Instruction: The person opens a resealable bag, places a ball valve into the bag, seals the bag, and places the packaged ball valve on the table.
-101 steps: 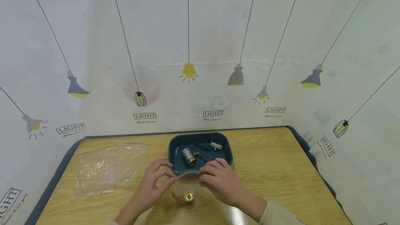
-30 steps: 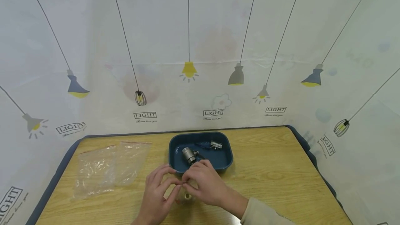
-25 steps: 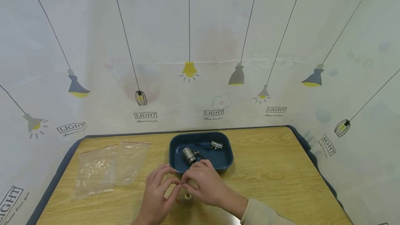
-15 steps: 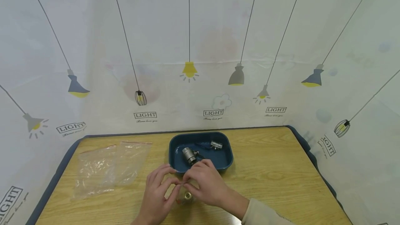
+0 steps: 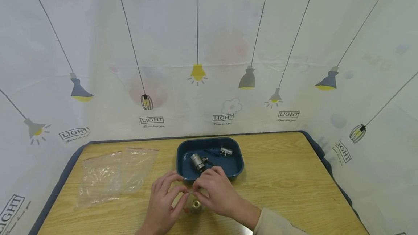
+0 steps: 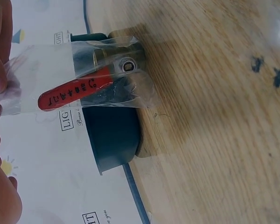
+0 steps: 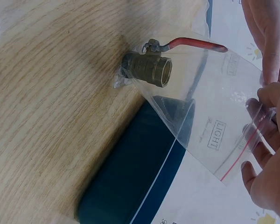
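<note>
A clear zip bag [image 7: 214, 107] hangs between both hands, and inside it is a brass ball valve [image 7: 151, 69] with a red lever [image 6: 74, 93]. Dark handwriting on the lever shows in the left wrist view. My left hand [image 5: 164, 202] pinches the bag's top edge between thumb and forefinger. Right beside those fingertips, my right hand [image 5: 217, 193] pinches the same edge; a red seal line runs there in the right wrist view. From the head view, the valve's round brass end shows below the hands, while the hands hide much of the bag.
Just beyond the hands stands a blue tray [image 5: 240, 155], holding a large steel valve [image 5: 197, 162] and a small silver fitting [image 5: 226, 151]. Two flat clear bags [image 5: 101, 177] lie at the table's left. A lamp-printed white curtain [image 5: 209, 28] surrounds the wooden table [image 5: 281, 177].
Earlier the hands stood apart, holding the bag's mouth wide. They have come together at its top edge. Over the last second the right fingertips have slid slightly right along it.
</note>
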The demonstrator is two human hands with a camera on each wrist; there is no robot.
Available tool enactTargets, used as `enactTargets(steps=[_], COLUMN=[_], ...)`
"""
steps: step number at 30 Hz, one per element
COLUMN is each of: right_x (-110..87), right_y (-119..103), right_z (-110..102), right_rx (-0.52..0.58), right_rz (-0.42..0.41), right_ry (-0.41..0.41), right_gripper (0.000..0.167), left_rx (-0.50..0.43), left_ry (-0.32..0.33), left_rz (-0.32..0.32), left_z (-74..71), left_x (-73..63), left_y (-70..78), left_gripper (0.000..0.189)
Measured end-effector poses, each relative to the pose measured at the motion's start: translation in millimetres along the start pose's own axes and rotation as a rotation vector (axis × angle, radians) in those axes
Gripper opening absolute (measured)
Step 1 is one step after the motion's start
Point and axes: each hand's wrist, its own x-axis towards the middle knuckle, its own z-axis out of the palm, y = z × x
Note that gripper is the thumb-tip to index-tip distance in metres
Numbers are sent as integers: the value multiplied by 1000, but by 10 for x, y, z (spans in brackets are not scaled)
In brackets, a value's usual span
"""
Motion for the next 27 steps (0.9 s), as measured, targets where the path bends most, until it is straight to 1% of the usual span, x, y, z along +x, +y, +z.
enactTargets(steps=[5,9,12,15,18,22,25,27], right_x=[-2,-8,-15,-17,-18,-32,-43,-46], right_y=[1,14,24,27,25,15,3,-4], right_z=[1,-10,-14,-14,-3,28,49,58], right_rx=[13,7,8,16,12,-22,-47,-53], right_rz=[9,23,24,19,7,-7,-15,-20], right_ry=[-11,-34,-35,-25,-4,30,56,73], right_gripper=[7,7,9,9,9,9,7,7], left_rx=[-1,-11,-11,2,21,53,74,79], left_ry=[-18,-8,-5,-7,7,9,-20,-32], left_rz=[-15,-15,-14,-4,37,81,74,67], left_z=[-7,-10,-13,-14,-10,-7,-11,-13], left_x=[-3,0,-1,0,9,19,18,16], left_y=[1,1,1,-4,-12,-18,-13,-11], left_gripper=[5,5,5,8,11,7,7,11])
